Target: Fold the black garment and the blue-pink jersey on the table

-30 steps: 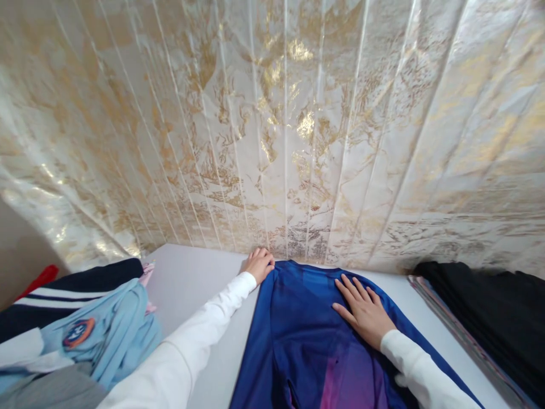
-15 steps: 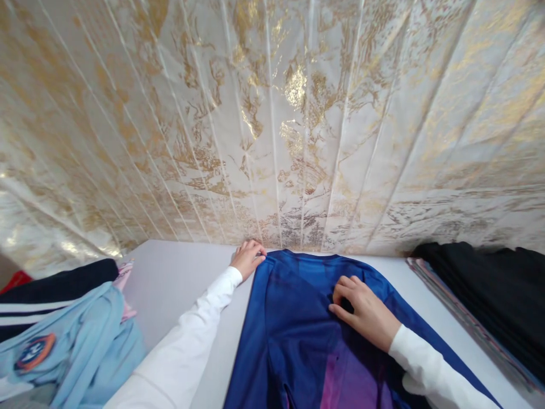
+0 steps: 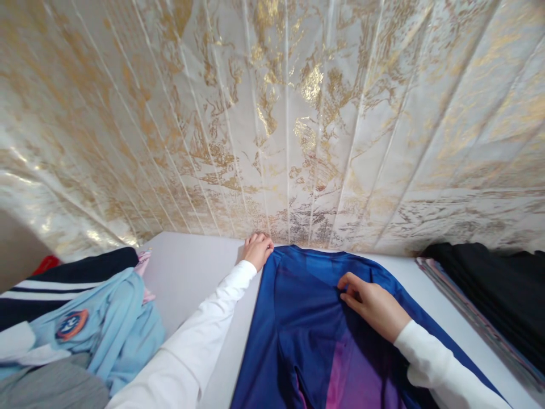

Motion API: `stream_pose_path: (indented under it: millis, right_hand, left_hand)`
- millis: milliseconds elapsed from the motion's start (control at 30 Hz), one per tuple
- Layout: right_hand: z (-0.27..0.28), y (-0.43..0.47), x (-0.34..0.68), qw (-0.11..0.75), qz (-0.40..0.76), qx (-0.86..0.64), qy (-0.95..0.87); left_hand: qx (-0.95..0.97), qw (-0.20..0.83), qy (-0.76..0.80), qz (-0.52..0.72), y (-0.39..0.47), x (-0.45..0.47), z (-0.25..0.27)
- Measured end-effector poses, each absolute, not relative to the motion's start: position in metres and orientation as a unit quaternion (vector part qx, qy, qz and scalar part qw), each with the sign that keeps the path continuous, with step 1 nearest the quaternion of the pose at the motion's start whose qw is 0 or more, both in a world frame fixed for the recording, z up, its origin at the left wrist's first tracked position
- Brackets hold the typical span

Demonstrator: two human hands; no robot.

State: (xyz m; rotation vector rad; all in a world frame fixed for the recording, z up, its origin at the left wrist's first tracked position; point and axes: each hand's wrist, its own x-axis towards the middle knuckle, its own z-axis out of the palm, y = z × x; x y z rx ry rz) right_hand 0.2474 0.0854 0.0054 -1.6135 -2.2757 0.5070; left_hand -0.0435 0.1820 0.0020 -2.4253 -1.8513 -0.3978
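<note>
A long-sleeved shirt (image 3: 306, 301), dark blue with a purple and pink lower part, lies spread on a white table. At its upper left shoulder, beside the wall, my left hand (image 3: 257, 250) has its fingers curled and closed on the fabric edge. My right hand (image 3: 374, 301) is over the upper chest of the shirt, thumb and forefinger pinched on the cloth. Faint creases run out from that pinch. Below my right hand the fabric is in shadow, and its lower end leaves the picture.
A loose heap on the left holds a light blue garment (image 3: 123, 324) with a round badge, a black striped garment (image 3: 80, 278) and a grey cloth (image 3: 55, 383). To the right stands a stack of folded dark clothes (image 3: 485, 289). A gold-patterned wall covering (image 3: 272, 125) borders the white table (image 3: 191, 261).
My right thumb and forefinger have closed to a pinch on the shirt. My left hand stays at the shoulder. The whole view has shifted slightly, showing more of the left heap.
</note>
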Motion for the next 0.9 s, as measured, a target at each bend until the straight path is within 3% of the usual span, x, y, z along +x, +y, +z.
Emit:
stream_pose_path:
  millis: [167,333,500,733,900]
  right_hand:
    - [0.010,0.080,0.245,0.122,0.156,-0.576,-0.793]
    - [0.012,0.080,0.245,0.112,0.146,-0.582,-0.792]
    - [0.024,0.072,0.241,0.176,0.076,-0.502,-0.844]
    - [0.046,0.041,0.220,0.109,0.178,-0.363,-0.908]
    - [0.035,0.039,0.229,0.117,0.190,-0.341,-0.913]
  left_hand:
    - [-0.802,0.031,-0.584,-0.122,0.169,-0.024,0.022]
    - [-0.878,-0.033,-0.469,-0.086,0.105,0.003,0.058]
    - [-0.920,-0.144,-0.362,-0.030,0.021,0.000,0.081]
    - [-0.896,-0.208,-0.391,-0.029,0.006,-0.009,0.066]
    - [-0.897,-0.230,-0.376,-0.033,0.007,-0.017,0.062]
